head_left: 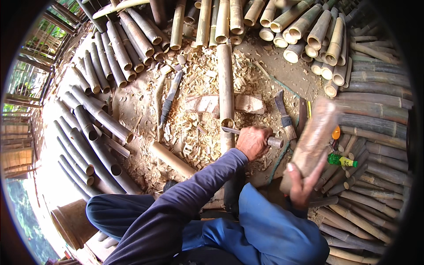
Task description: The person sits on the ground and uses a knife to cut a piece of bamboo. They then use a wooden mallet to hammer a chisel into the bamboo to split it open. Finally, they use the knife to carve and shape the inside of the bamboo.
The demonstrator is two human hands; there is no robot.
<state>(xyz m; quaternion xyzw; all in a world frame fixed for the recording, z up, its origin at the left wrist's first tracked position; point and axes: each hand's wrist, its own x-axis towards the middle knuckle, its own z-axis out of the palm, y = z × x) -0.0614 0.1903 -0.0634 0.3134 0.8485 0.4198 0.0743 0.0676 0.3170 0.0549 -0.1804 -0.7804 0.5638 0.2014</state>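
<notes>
My left hand [255, 143] is closed round a chisel [275, 142], held sideways with its blade tip at a notch in the bamboo pole [225, 84]. The pole points away from me and rests across a pale wooden block [204, 104] on the ground. To the right, my right hand [302, 182] grips a thick wooden mallet [314, 134], raised and slightly blurred, apart from the chisel's butt end. Its fingers wrap the mallet's lower end.
A knife with a wrapped handle [166, 108] lies left of the pole; another knife [281, 108] lies right. Wood chips cover the ground. Bamboo tubes [117, 126] are stacked left, far and right. A green bottle [341, 160] is at right, a brown bucket [70, 225] lower left.
</notes>
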